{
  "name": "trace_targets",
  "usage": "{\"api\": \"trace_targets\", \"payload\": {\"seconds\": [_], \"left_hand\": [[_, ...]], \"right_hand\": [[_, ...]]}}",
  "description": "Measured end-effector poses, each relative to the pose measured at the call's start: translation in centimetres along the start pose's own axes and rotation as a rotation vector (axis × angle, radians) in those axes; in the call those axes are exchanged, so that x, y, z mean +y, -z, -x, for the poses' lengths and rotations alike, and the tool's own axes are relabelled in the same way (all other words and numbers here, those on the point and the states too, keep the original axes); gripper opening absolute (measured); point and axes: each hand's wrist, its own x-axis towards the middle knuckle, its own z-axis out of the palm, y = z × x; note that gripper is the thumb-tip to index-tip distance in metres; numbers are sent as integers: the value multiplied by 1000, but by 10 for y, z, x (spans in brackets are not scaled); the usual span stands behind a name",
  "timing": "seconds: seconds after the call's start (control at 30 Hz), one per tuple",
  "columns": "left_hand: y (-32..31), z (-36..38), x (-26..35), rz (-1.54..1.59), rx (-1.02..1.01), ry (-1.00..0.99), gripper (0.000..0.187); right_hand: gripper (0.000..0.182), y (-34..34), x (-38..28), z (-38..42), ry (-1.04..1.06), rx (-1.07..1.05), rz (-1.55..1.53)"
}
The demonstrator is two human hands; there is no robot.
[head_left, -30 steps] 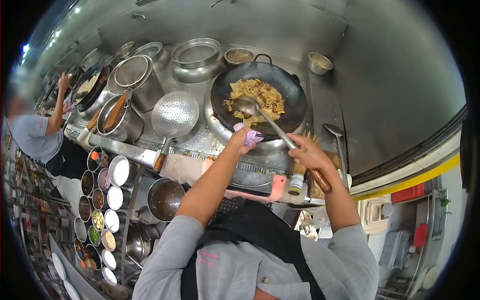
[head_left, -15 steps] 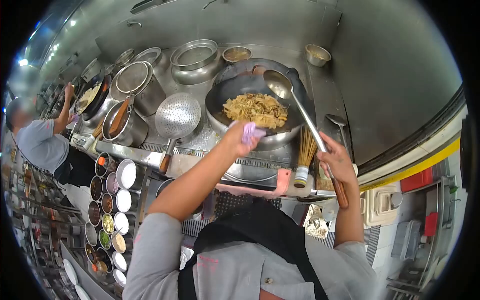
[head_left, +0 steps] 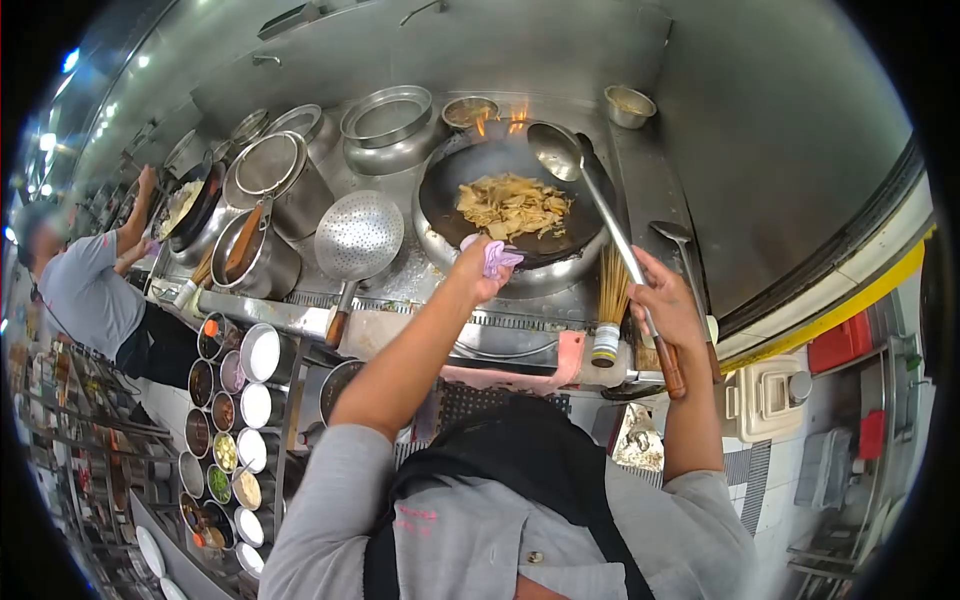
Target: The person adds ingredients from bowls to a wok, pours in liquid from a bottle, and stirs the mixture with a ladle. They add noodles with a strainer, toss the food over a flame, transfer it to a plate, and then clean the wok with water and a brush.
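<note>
The left hand (head_left: 478, 280) is clamped on a folded purple cloth (head_left: 500, 258) at the near rim of the wok (head_left: 447, 212); the cloth probably shields the fingers from hot metal while that hand steadies the pan; how tightly the rim itself is pinched, I cannot tell. The right hand (head_left: 668, 308) is closed on the metal shaft of a long ladle (head_left: 556, 155), above its wooden grip; the ladle's bowl is raised over the far right part of the wok, apart from the food, and the long shaft likely lets the hand stay clear of the heat.

The browned, sliced food (head_left: 515, 205) lies heaped in the middle of the wok, where the curve gathers it; flames (head_left: 518, 120) show beyond the far rim; the wok sits on a round burner ring (head_left: 565, 277), which seems to cradle its rounded base.

A bamboo brush (head_left: 612, 295) stands just right of the ring; a perforated skimmer (head_left: 360, 235) lies to the left, its wooden handle toward the person, presumably for easy reach; farther left, a co-worker (head_left: 92, 290) stands by another wok (head_left: 205, 205).
</note>
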Motion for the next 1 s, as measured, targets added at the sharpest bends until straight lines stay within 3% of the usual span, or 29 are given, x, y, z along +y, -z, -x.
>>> {"api": "trace_targets", "payload": {"seconds": [0.07, 0.1, 0.13, 0.2, 0.27, 0.33, 0.37, 0.4, 0.47, 0.53, 0.57, 0.67, 0.77, 0.8, 0.9, 1.0], "left_hand": [[1, 0, -24, -3, 16, -123, 22], [16, 17, -32, -10, -92, 8, 18], [17, 40, -54, -95, 27, -114, 15], [24, 84, -58, -60, 8, 80, 9], [6, 89, -44, -99, 109, 51, 13], [-15, 59, -13, -23, 99, 19, 23], [-9, 35, 7, 5, -25, 121, 26], [-10, 18, 17, 29, -18, 126, 23], [-1, -2, 3, 19, 60, -41, 18], [8, 21, -20, -33, -52, -34, 13], [-2, 48, -32, -89, 58, -50, 12], [-21, 86, -22, -111, 70, 74, 27], [-31, 34, 13, 7, 60, 141, 34], [-17, 4, 16, 50, -39, 137, 34], [-3, 1, -15, -36, 6, 8, 33], [9, 67, -63, -141, 58, -80, 23]], "right_hand": [[66, 3, 0, 4, 2, -10, 23], [66, 4, 3, 9, -4, -17, 34], [66, 9, 6, 15, -19, -7, 40], [66, 20, 5, 27, -43, 14, 45], [64, 18, -1, 34, -75, 47, 62], [65, 18, 3, 25, -31, 45, 31], [65, 15, 5, 20, -26, 69, 38], [65, 12, 5, 16, -26, 50, 33], [65, 10, 6, 11, -24, 24, 17], [64, 13, 7, 15, -61, 4, 9], [65, 16, 9, 19, -54, 6, -14], [66, 17, -2, 29, -92, 38, 23], [66, 16, 11, 13, -70, 31, 8], [66, 13, 12, 8, -63, 30, -13], [66, 12, 16, 0, -45, 15, -14], [66, 17, 16, 8, -49, 29, -29]]}}
